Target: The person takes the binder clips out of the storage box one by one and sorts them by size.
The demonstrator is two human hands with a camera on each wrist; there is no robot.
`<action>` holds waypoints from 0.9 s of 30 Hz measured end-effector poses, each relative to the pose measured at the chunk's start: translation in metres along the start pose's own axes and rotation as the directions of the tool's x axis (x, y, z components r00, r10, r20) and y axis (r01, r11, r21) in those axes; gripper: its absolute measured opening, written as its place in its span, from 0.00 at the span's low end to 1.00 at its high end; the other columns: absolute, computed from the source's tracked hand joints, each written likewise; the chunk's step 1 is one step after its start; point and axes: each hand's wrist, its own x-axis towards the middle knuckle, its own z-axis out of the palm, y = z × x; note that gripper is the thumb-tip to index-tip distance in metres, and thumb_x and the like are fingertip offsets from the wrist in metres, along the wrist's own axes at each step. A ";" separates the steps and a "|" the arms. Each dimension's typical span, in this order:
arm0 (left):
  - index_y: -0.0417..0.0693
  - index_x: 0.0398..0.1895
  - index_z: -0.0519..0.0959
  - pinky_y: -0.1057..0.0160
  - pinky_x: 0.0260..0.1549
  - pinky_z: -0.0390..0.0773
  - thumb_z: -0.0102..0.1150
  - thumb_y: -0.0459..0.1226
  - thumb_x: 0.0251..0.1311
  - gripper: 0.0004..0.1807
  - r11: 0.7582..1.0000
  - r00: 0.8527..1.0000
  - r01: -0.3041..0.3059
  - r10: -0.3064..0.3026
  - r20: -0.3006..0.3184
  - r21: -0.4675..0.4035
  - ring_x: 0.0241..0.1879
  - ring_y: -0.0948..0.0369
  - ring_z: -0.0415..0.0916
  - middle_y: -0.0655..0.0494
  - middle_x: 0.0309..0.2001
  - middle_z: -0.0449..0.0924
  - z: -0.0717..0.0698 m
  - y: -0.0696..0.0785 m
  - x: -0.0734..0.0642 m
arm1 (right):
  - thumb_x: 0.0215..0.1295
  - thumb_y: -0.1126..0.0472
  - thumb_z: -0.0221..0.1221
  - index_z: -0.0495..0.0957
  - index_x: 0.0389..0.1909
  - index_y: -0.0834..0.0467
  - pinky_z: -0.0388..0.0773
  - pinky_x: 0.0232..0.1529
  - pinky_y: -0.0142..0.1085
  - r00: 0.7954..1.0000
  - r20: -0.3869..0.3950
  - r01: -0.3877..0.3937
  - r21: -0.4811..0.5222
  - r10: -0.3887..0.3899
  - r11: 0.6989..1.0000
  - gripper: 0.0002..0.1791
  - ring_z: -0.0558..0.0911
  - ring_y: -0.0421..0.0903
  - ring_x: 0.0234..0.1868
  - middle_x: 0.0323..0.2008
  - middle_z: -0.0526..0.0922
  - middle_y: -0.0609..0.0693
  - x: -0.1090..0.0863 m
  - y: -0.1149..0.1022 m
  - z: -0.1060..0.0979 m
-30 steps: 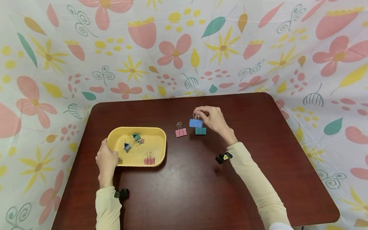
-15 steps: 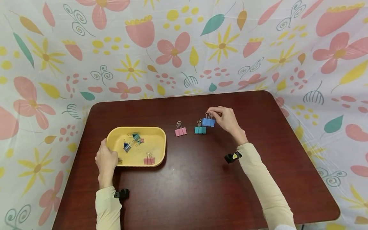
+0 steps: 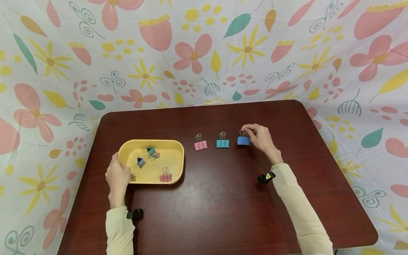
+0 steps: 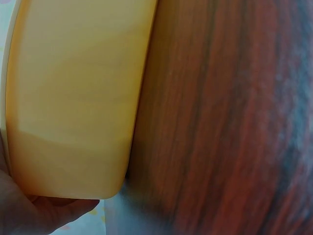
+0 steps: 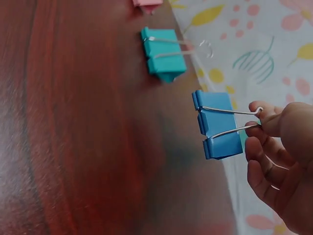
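Note:
My right hand (image 3: 260,137) pinches the wire handles of a blue binder clip (image 3: 243,140), which hangs at or just above the tabletop; the right wrist view shows the same blue clip (image 5: 219,125) between thumb and fingers. Left of it a teal binder clip (image 3: 222,143) and a pink binder clip (image 3: 200,145) stand in a row on the table. My left hand (image 3: 118,177) grips the left end of a yellow tray (image 3: 151,182). In the left wrist view the tray's side wall (image 4: 73,98) covers most of the fingers.
Inside the tray lie a pink binder clip (image 3: 165,177) and several smaller clips, among them a teal one (image 3: 151,151) and a blue-and-silver one (image 3: 141,162). The dark wooden table (image 3: 204,212) has a flowered cloth (image 3: 191,85) hanging behind it.
My right hand has carried the blue binder clip rightward, from over the teal clip to a spot beside it, and lowered it. The left hand stays on the tray.

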 end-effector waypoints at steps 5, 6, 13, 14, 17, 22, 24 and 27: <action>0.36 0.74 0.61 0.33 0.60 0.63 0.45 0.27 0.61 0.34 1.000 1.000 0.000 0.000 -0.003 0.003 0.57 0.33 0.72 0.29 0.62 0.74 0.000 0.001 0.001 | 0.75 0.65 0.56 0.88 0.44 0.56 0.74 0.34 0.41 0.999 0.011 -0.034 0.011 0.034 0.999 0.11 0.84 0.53 0.35 0.42 0.87 0.59 -0.003 0.012 0.004; 0.36 0.74 0.62 0.33 0.60 0.63 0.46 0.27 0.61 0.34 1.000 1.000 0.002 -0.002 -0.002 0.003 0.58 0.33 0.72 0.29 0.62 0.74 0.000 0.002 0.001 | 0.74 0.65 0.56 0.88 0.44 0.56 0.75 0.34 0.42 0.999 0.014 -0.039 0.013 0.038 0.999 0.11 0.85 0.53 0.36 0.42 0.87 0.59 -0.004 0.014 0.004; 0.38 0.75 0.61 0.34 0.60 0.62 0.45 0.27 0.63 0.34 1.000 1.000 0.002 -0.002 0.010 -0.003 0.58 0.34 0.71 0.30 0.63 0.73 0.000 0.004 0.003 | 0.75 0.63 0.56 0.88 0.45 0.55 0.72 0.31 0.40 0.998 0.033 -0.056 0.009 0.056 0.998 0.11 0.80 0.51 0.32 0.43 0.87 0.58 -0.007 0.019 0.006; 0.37 0.75 0.61 0.34 0.60 0.62 0.45 0.27 0.63 0.34 1.000 1.000 0.002 -0.002 0.010 -0.005 0.58 0.33 0.71 0.30 0.63 0.73 0.000 0.004 0.003 | 0.75 0.62 0.56 0.88 0.46 0.55 0.71 0.29 0.40 0.998 0.034 -0.056 0.008 0.056 0.998 0.11 0.78 0.50 0.30 0.43 0.87 0.58 -0.007 0.020 0.007; 0.37 0.75 0.61 0.34 0.60 0.61 0.45 0.28 0.63 0.33 1.000 1.000 0.008 -0.008 0.010 -0.005 0.58 0.33 0.71 0.30 0.62 0.73 0.000 0.003 0.002 | 0.74 0.60 0.58 0.87 0.50 0.55 0.72 0.27 0.40 0.998 0.030 -0.051 0.008 0.051 0.999 0.11 0.77 0.50 0.28 0.42 0.86 0.57 -0.008 0.020 0.008; 0.38 0.75 0.61 0.34 0.60 0.62 0.45 0.28 0.63 0.33 1.000 1.000 0.015 -0.015 0.009 0.002 0.58 0.34 0.72 0.31 0.62 0.74 0.001 0.000 0.001 | 0.72 0.58 0.61 0.82 0.57 0.57 0.75 0.30 0.41 0.998 -0.047 -0.028 0.044 0.030 0.999 0.16 0.80 0.53 0.26 0.41 0.83 0.59 -0.007 0.014 0.008; 0.39 0.75 0.62 0.34 0.60 0.63 0.44 0.28 0.63 0.33 1.000 1.000 0.013 -0.013 0.006 0.002 0.57 0.34 0.72 0.31 0.62 0.74 0.001 0.000 0.001 | 0.71 0.58 0.62 0.82 0.58 0.58 0.76 0.30 0.39 0.995 -0.093 -0.022 0.066 0.028 0.998 0.18 0.81 0.53 0.27 0.42 0.83 0.59 -0.004 0.005 0.007; 0.39 0.74 0.62 0.34 0.59 0.64 0.44 0.28 0.63 0.33 1.000 1.000 0.012 -0.012 0.002 0.002 0.57 0.34 0.72 0.31 0.62 0.74 0.001 0.000 0.000 | 0.70 0.57 0.63 0.81 0.59 0.57 0.75 0.28 0.36 0.992 -0.127 -0.009 0.108 0.023 0.994 0.19 0.81 0.52 0.26 0.44 0.82 0.59 0.002 -0.013 0.008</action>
